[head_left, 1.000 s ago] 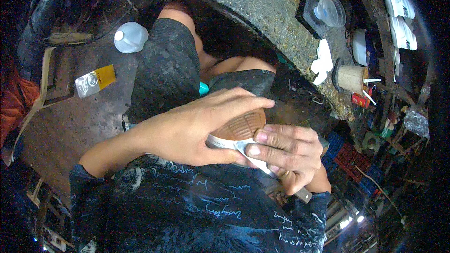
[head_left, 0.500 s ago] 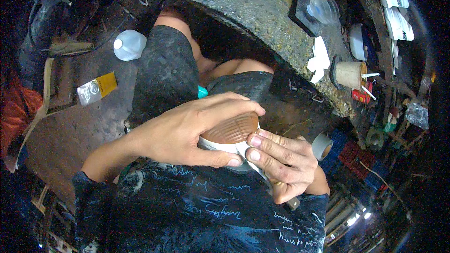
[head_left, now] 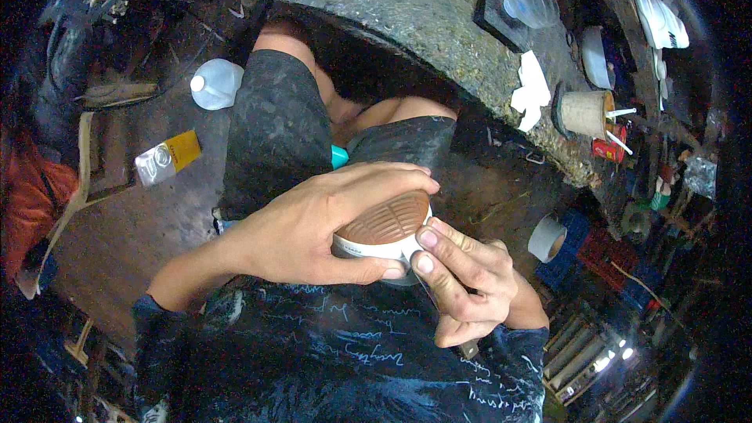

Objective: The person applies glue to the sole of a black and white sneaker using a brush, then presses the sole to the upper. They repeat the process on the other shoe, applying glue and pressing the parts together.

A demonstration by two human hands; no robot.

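Note:
Above my lap is a shoe with its ribbed brown sole facing up and a white band around its edge. My left hand is closed around it, fingers over the far side and thumb along the near side. At the right end of the sole, my right hand pinches a narrow white strip against the shoe's edge. Most of that strip is hidden by the fingers. A small dark end of something shows below my right hand; its kind is unclear. The shoe's upper is mostly hidden.
A rough workbench curves across the far side, bearing a clear plastic container, white scraps and a tub with white sticks. A plastic jug and yellow-and-clear packet lie at left. White shoes stand far right.
My right hand has shifted slightly left and down, its fingers still pinching at the shoe's edge. The left hand keeps its hold, and the view has tilted slightly.

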